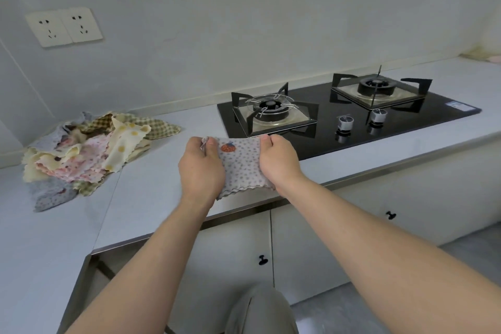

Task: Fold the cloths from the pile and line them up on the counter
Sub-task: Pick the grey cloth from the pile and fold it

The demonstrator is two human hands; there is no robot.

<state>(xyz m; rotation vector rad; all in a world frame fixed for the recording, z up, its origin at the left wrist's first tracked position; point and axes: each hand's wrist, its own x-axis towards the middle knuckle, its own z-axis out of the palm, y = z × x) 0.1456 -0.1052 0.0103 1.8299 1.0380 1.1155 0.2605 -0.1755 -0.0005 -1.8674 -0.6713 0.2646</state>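
My left hand (202, 168) and my right hand (280, 163) each pinch one upper corner of the dotted cloth (238, 168). It is stretched between them over the front part of the worktop (151, 187). The cloth looks thin, light and soft, so I judge it will sag when it is not held at the corners. At ten o'clock from it lies the pile (89, 154) of unfolded cloths. Farther, at one o'clock, is the gas stove (347, 116).
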